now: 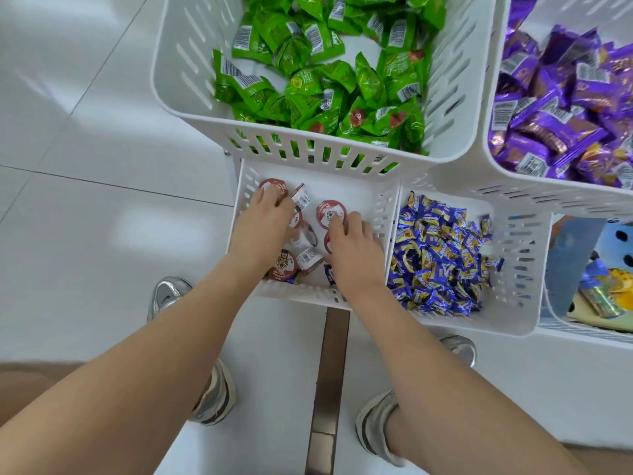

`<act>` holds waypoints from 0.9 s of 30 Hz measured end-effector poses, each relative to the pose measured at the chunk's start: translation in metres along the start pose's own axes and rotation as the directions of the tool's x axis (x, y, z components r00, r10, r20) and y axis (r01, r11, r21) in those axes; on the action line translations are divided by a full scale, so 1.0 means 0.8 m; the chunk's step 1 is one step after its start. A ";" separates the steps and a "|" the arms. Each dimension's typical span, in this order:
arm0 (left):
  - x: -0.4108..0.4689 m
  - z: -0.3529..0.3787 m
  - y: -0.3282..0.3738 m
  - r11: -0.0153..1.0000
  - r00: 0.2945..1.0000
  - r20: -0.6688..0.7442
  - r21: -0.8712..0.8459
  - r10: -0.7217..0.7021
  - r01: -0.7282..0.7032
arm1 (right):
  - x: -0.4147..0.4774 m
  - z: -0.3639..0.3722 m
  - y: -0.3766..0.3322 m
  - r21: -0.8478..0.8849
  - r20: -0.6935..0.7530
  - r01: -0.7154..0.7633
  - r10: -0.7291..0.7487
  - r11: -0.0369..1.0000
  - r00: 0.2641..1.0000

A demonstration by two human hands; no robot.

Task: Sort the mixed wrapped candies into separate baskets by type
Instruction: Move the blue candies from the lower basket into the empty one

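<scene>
1. Down inside the small white basket [359, 193] with both: left grip [265, 222] spread over the red-lidded cups [330, 210], fingertips on the farthest cup. Right grip [354, 250] just beside it, fingers curled down onto another cup.
2. Cannot tell for either grip whether clamped on a cup or merely resting there, the undersides of the fingers being hidden.
3. Under and between the grips: mostly red-lidded cups, some tipped on their sides. Also a couple of stray blue wrappers [329, 273] on the wrist side of the right grip, against the near wall.
4. Just right of the right grip, across the basket wall: blue-and-yellow candies [442, 255] heaped in the side basket [513, 255].
5. Beyond the fingertips and higher up: green candies [329, 90] in a large basket [178, 73]. Beyond and right of the right grip: purple candies [555, 111] in a second large basket [513, 186].
6. Well right of the right grip: a far basket [582, 332] with a blue soft thing [579, 255] and other items, too cut off to name.
7. Judged far along: green, purple and blue-and-yellow each apparently alone in a basket.
8. Probably left: lifting the stray blue wrappers out from among the cups and across to the blue-and-yellow heap, if of that type; too small to confirm.
</scene>
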State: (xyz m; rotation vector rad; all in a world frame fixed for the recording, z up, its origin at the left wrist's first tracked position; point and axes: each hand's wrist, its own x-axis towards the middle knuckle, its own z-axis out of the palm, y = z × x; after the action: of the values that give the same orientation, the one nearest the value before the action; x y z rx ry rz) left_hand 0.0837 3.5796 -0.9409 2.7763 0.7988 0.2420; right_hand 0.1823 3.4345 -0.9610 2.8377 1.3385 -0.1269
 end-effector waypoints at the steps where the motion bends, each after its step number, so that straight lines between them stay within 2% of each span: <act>1: -0.005 -0.001 -0.001 0.999 1.000 0.012 0.048 -0.017 0.017 | -0.001 -0.004 0.000 -0.054 -0.008 0.018 -0.018 0.998 1.000; 6: -0.049 0.010 0.005 0.994 0.996 0.013 0.062 -0.087 0.086 | -0.001 -0.023 0.006 -0.117 0.220 0.085 -0.057 0.989 0.974; 10: -0.070 0.021 0.013 0.993 0.992 0.054 -0.032 -0.113 0.115 | -0.014 -0.028 0.003 -0.021 0.314 0.127 -0.114 0.992 0.942; 16: -0.066 0.020 0.021 0.999 0.998 0.046 0.018 -0.043 0.042 | -0.026 -0.027 -0.001 -0.024 0.341 0.070 -0.058 0.997 0.938; 20: -0.056 0.027 0.014 0.999 0.994 0.104 -0.039 0.041 -0.037 | -0.021 -0.030 -0.003 0.019 0.324 0.064 -0.067 0.998 0.944; 25: -0.037 0.045 0.017 0.986 0.987 0.144 0.140 0.069 -0.089 | -0.018 -0.031 -0.003 0.014 0.340 0.052 -0.053 0.999 0.939; 27: -0.031 0.047 0.016 0.984 0.985 0.147 0.141 0.087 -0.108 | -0.016 -0.026 0.000 -0.005 0.357 0.032 -0.028 0.999 0.934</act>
State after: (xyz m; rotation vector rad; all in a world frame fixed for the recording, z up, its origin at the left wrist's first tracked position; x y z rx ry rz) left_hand 0.0778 3.5485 -0.9754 2.9360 0.6722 0.0029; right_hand 0.1757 3.4254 -0.9389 2.6122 1.2932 -0.6018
